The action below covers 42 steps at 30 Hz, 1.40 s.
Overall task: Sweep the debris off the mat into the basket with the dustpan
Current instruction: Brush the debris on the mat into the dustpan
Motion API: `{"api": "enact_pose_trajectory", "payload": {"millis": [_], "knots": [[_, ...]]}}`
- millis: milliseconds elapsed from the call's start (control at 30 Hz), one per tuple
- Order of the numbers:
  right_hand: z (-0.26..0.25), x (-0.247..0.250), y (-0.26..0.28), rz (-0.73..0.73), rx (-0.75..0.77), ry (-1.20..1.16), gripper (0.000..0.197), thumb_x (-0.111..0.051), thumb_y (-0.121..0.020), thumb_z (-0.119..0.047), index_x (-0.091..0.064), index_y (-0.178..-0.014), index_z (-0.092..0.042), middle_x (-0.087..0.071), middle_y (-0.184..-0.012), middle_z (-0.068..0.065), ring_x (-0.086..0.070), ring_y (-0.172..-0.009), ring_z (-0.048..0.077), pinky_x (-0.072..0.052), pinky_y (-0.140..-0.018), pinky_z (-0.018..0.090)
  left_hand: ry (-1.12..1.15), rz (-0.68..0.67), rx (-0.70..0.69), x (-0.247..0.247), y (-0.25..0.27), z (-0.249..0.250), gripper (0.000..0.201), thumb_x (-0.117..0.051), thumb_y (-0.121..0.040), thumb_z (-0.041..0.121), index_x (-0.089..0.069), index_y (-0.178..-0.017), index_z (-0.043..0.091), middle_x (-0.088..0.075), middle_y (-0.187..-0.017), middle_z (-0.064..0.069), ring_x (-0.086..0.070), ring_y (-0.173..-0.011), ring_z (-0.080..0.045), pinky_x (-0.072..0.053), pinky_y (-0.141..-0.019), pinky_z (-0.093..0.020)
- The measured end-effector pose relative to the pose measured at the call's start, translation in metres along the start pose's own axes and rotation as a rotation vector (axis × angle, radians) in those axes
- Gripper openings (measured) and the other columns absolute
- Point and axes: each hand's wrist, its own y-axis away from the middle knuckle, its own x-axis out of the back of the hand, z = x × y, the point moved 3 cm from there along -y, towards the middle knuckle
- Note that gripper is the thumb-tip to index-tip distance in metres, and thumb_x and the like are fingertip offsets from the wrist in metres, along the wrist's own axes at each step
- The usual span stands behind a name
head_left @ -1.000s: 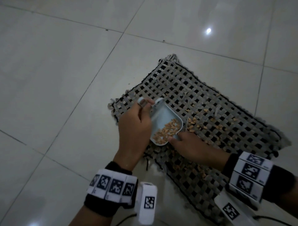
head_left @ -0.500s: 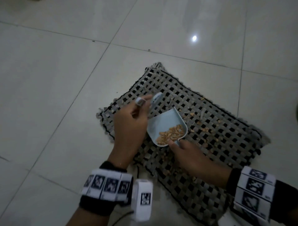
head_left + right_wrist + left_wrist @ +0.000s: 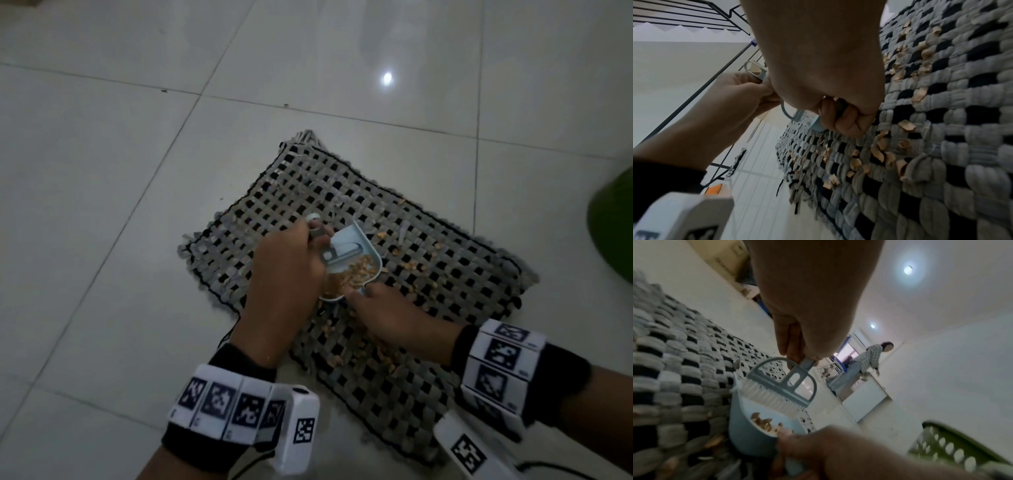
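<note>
A grey-and-black woven mat lies on the tiled floor, strewn with tan debris. My right hand grips the handle of a light-blue dustpan, which holds a pile of debris. My left hand grips the handle of a small grey brush. The brush's white bristles rest inside the dustpan, just above the pile. A green perforated basket stands off the mat's right side, also seen in the left wrist view.
Pale floor tiles surround the mat on all sides. A black wire rack stands on the left in the right wrist view. Far back in the room there is another person.
My left hand has brought the brush head down into the dustpan. The view has shifted, and the green basket now shows at the right edge.
</note>
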Motion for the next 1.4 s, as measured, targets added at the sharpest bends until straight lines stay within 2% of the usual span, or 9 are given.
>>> {"api": "enact_pose_trajectory", "payload": {"millis": [167, 267, 433, 567, 700, 900, 1067, 1200, 1400], "knots": [[0.001, -0.002, 0.001, 0.009, 0.008, 0.013, 0.049, -0.036, -0.103, -0.040, -0.056, -0.120, 0.001, -0.042, -0.062, -0.001, -0.037, -0.049, 0.012, -0.031, -0.049, 0.026, -0.022, 0.157, -0.033, 0.011, -0.022, -0.008, 0.015, -0.062, -0.097, 0.016, -0.076, -0.101, 0.013, -0.073, -0.081, 0.000, -0.063, -0.067, -0.012, -0.051, -0.060, -0.031], [0.001, 0.000, 0.001, 0.004, 0.025, 0.034, 0.051, -0.035, -0.103, -0.041, -0.055, -0.123, 0.001, -0.044, -0.068, 0.002, -0.038, -0.053, 0.014, -0.034, -0.056, 0.031, -0.043, 0.052, -0.071, -0.004, -0.018, -0.005, 0.016, -0.061, -0.096, 0.014, -0.077, -0.098, 0.014, -0.075, -0.083, -0.001, -0.059, -0.065, -0.007, -0.051, -0.059, -0.026], [0.006, 0.003, 0.007, -0.007, 0.095, 0.019, 0.049, -0.034, -0.103, -0.040, -0.056, -0.102, 0.003, -0.038, -0.061, 0.000, -0.032, -0.044, 0.009, -0.032, -0.047, 0.024, -0.014, -0.016, -0.122, -0.006, 0.017, 0.012, 0.014, -0.068, -0.093, 0.014, -0.076, -0.104, 0.014, -0.076, -0.091, 0.000, -0.064, -0.071, -0.002, -0.040, -0.058, 0.002], [0.021, 0.008, 0.029, 0.081, 0.123, 0.027, 0.050, -0.034, -0.103, -0.039, -0.057, -0.094, 0.004, -0.037, -0.059, -0.001, -0.033, -0.046, 0.010, -0.029, -0.041, 0.015, 0.070, 0.129, -0.084, 0.009, 0.009, 0.014, 0.014, -0.062, -0.098, 0.024, -0.075, -0.104, 0.020, -0.074, -0.081, 0.006, -0.063, -0.064, -0.004, -0.050, -0.054, -0.021], [0.054, 0.006, 0.052, 0.118, 0.058, -0.011, 0.046, -0.037, -0.100, -0.047, -0.057, -0.079, -0.010, -0.049, -0.060, 0.000, -0.046, -0.057, 0.016, -0.034, -0.055, 0.026, 0.114, 0.110, -0.148, -0.009, -0.015, 0.022, 0.019, -0.062, -0.098, 0.024, -0.076, -0.109, 0.018, -0.075, -0.084, 0.001, -0.066, -0.067, -0.015, -0.053, -0.058, -0.040], [0.085, 0.004, 0.076, 0.138, 0.026, 0.064, 0.039, -0.039, -0.102, -0.036, -0.054, -0.075, -0.012, -0.053, -0.065, 0.000, -0.046, -0.054, 0.005, -0.031, -0.044, 0.013, 0.034, -0.090, -0.238, -0.053, -0.046, 0.036, 0.019, -0.056, -0.099, 0.009, -0.073, -0.106, 0.013, -0.075, -0.103, -0.005, -0.068, -0.091, -0.018, -0.056, -0.081, -0.034], [0.086, 0.009, 0.074, 0.100, -0.012, 0.039, 0.036, -0.039, -0.102, -0.038, -0.051, -0.076, -0.017, -0.051, -0.066, -0.003, -0.046, -0.056, 0.008, -0.033, -0.047, 0.016, -0.034, -0.273, -0.268, -0.038, -0.060, 0.024, 0.027, -0.054, -0.091, -0.006, -0.074, -0.093, 0.012, -0.075, -0.098, -0.002, -0.065, -0.087, -0.010, -0.052, -0.079, -0.024], [0.089, 0.012, 0.072, 0.067, -0.033, 0.063, 0.037, -0.039, -0.101, -0.041, -0.050, -0.079, -0.014, -0.048, -0.063, -0.004, -0.045, -0.054, 0.008, -0.034, -0.047, 0.018, 0.060, -0.165, -0.270, -0.032, -0.067, 0.021, 0.024, -0.052, -0.096, 0.003, -0.074, -0.094, 0.013, -0.072, -0.095, 0.006, -0.064, -0.087, -0.009, -0.050, -0.077, -0.016], [0.089, 0.013, 0.072, 0.060, -0.043, 0.051, 0.038, -0.040, -0.101, -0.039, -0.044, -0.070, -0.020, -0.046, -0.061, -0.004, -0.043, -0.052, 0.008, -0.034, -0.050, 0.020, -0.010, -0.250, -0.366, -0.042, -0.058, 0.020, 0.026, -0.052, -0.094, 0.000, -0.073, -0.096, 0.016, -0.075, -0.099, -0.005, -0.068, -0.088, -0.015, -0.054, -0.075, -0.025]]}}
